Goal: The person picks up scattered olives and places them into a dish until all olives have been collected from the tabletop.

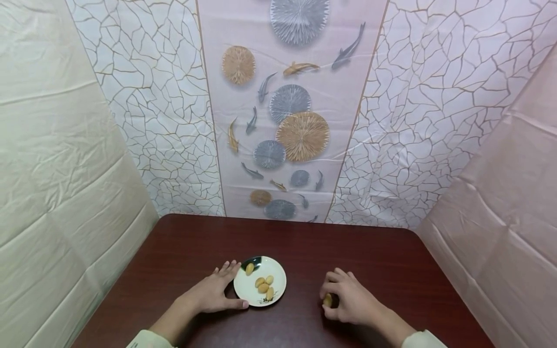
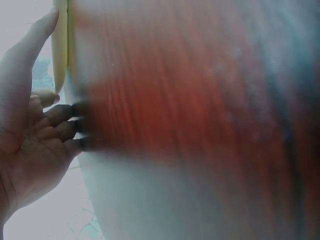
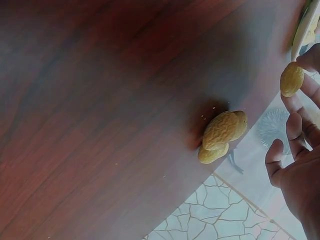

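Note:
A small round white plate [image 1: 278, 276] with a dark green patch at its upper left holds several wrinkled golden-brown ovals [image 1: 263, 288], like dried fruits. My left hand [image 1: 212, 291] is spread at the plate's left side, its thumb and forefinger at the rim. In the left wrist view, the plate [image 2: 60, 50] shows edge-on beside the straight thumb. Right of the plate, my right hand [image 1: 349, 298] is low over the table. Between thumb and forefinger it pinches one golden-brown oval [image 3: 292, 79]. A small cluster of the same ovals [image 3: 220, 134] lies on the table near its fingers.
The dark red-brown wooden table [image 1: 300, 241] reaches back to a patterned cloth backdrop [image 1: 278, 193]. Pale cloth walls stand on the left [image 1: 65, 193] and the right [image 1: 491, 232]. Tiny crumbs dot the table near the cluster.

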Demonstrator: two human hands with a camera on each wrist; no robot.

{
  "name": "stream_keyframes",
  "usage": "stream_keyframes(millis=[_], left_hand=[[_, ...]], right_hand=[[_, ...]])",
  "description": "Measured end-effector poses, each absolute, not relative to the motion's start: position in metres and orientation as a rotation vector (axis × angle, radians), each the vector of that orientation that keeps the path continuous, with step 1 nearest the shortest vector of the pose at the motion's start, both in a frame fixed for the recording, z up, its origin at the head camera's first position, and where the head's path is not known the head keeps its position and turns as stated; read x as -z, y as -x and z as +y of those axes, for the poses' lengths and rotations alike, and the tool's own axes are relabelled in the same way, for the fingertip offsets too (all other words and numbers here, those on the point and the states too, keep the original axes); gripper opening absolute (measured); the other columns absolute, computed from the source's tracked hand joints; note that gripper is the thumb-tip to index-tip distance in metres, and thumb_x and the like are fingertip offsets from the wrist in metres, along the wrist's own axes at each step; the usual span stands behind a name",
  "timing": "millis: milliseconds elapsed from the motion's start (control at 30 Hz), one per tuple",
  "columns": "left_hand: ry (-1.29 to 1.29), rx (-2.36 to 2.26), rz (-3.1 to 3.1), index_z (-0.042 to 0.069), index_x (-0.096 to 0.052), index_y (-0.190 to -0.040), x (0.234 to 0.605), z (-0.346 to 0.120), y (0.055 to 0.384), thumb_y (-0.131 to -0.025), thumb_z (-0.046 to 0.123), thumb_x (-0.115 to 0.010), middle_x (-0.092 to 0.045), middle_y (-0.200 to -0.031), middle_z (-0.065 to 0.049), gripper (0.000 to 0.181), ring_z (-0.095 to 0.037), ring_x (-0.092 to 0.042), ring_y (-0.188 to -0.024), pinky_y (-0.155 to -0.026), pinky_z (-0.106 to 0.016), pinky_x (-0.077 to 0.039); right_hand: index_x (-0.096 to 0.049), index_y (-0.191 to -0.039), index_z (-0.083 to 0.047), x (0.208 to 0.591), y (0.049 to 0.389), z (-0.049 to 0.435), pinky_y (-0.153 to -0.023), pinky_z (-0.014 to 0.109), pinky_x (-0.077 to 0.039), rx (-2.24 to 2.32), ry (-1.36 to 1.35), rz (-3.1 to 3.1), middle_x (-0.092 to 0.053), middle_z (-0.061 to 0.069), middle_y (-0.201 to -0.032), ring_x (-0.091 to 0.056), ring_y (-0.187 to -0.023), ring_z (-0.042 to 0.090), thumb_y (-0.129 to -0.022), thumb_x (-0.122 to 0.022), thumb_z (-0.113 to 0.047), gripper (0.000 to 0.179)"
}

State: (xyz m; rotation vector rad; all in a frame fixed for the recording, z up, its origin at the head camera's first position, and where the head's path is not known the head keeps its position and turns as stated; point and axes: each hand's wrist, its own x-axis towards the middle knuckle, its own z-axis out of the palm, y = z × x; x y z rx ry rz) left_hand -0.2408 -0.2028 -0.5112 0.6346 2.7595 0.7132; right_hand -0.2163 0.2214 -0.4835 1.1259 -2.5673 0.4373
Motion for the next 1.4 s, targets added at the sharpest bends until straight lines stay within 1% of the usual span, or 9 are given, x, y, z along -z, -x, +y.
stream_keyframes(millis=[233, 333, 467, 667, 733, 867, 1167, 1267, 1400], left_hand=[[-0.638, -0.708, 2.757, 0.007, -0.027, -0.176, 0.511, -0.202, 0.242, -0.089, 0.080, -0.075, -0.027, -0.182, -0.021, 0.123, -0.043, -0.022, -0.172, -0.137, -0.066, -0.026], [-0.646, -0.706, 2.758, 0.007, -0.026, -0.176, 0.510, -0.202, 0.241, -0.089, 0.079, -0.075, -0.027, -0.182, -0.022, 0.123, -0.043, -0.022, -0.171, -0.137, -0.066, -0.027], [-0.650, -0.705, 2.760, 0.006, -0.026, -0.176, 0.511, -0.203, 0.241, -0.090, 0.079, -0.075, -0.027, -0.182, -0.022, 0.123, -0.044, -0.022, -0.171, -0.137, -0.066, -0.027], [-0.641, -0.709, 2.754, 0.008, -0.026, -0.176, 0.513, -0.203, 0.242, -0.089, 0.081, -0.074, -0.026, -0.183, -0.021, 0.124, -0.043, -0.022, -0.172, -0.137, -0.065, -0.026], [-0.640, -0.711, 2.752, 0.008, -0.026, -0.176, 0.513, -0.203, 0.242, -0.089, 0.081, -0.074, -0.026, -0.183, -0.021, 0.124, -0.043, -0.021, -0.172, -0.137, -0.066, -0.026], [-0.640, -0.712, 2.754, 0.007, -0.026, -0.176, 0.512, -0.203, 0.242, -0.089, 0.080, -0.075, -0.026, -0.182, -0.021, 0.123, -0.043, -0.021, -0.172, -0.137, -0.065, -0.026], [-0.657, -0.717, 2.759, 0.005, -0.026, -0.176, 0.508, -0.203, 0.241, -0.090, 0.077, -0.077, -0.026, -0.182, -0.023, 0.123, -0.045, -0.022, -0.171, -0.137, -0.066, -0.026], [-0.661, -0.723, 2.757, 0.004, -0.027, -0.175, 0.509, -0.204, 0.240, -0.089, 0.077, -0.077, -0.026, -0.182, -0.024, 0.123, -0.045, -0.022, -0.171, -0.137, -0.066, -0.026], [-0.650, -0.727, 2.754, 0.006, -0.027, -0.176, 0.511, -0.204, 0.241, -0.089, 0.078, -0.077, -0.026, -0.182, -0.022, 0.123, -0.044, -0.022, -0.171, -0.137, -0.065, -0.026]], right_hand=[[-0.071, -0.088, -0.031, 0.481, 0.219, 0.211, -0.077, 0.033, -0.039, -0.446, -1.124, -2.612, -0.059, -0.018, -0.093, -0.042, -0.092, -0.001, -0.079, -0.093, -0.021, 0.026], [-0.071, -0.088, -0.028, 0.480, 0.220, 0.207, -0.077, 0.028, -0.037, -0.460, -1.142, -2.601, -0.060, -0.016, -0.093, -0.043, -0.092, -0.001, -0.080, -0.094, -0.020, 0.025], [-0.071, -0.088, -0.027, 0.478, 0.220, 0.201, -0.077, 0.029, -0.037, -0.470, -1.144, -2.605, -0.061, -0.015, -0.093, -0.044, -0.092, 0.000, -0.080, -0.093, -0.020, 0.025], [-0.072, -0.088, -0.027, 0.478, 0.222, 0.192, -0.071, 0.022, -0.031, -0.475, -1.149, -2.590, -0.061, -0.015, -0.096, -0.045, -0.093, 0.000, -0.080, -0.094, -0.020, 0.025], [-0.072, -0.088, -0.026, 0.478, 0.223, 0.190, -0.072, 0.022, -0.032, -0.475, -1.171, -2.561, -0.063, -0.014, -0.096, -0.046, -0.094, 0.001, -0.080, -0.095, -0.019, 0.025], [-0.074, -0.090, -0.023, 0.477, 0.226, 0.185, -0.075, 0.022, -0.035, -0.483, -1.205, -2.519, -0.066, -0.011, -0.097, -0.048, -0.094, 0.003, -0.079, -0.095, -0.017, 0.024], [-0.075, -0.093, -0.022, 0.476, 0.228, 0.174, -0.076, 0.025, -0.036, -0.510, -1.206, -2.582, -0.067, -0.009, -0.098, -0.048, -0.094, 0.003, -0.084, -0.093, -0.018, 0.020], [-0.075, -0.094, -0.022, 0.477, 0.229, 0.171, -0.076, 0.028, -0.040, -0.511, -1.199, -2.603, -0.067, -0.010, -0.100, -0.049, -0.095, 0.003, -0.086, -0.092, -0.018, 0.019], [-0.078, -0.101, -0.021, 0.477, 0.229, 0.167, -0.082, 0.040, -0.054, -0.527, -1.180, -2.627, -0.069, -0.011, -0.106, -0.053, -0.101, 0.004, -0.088, -0.090, -0.019, 0.018]])
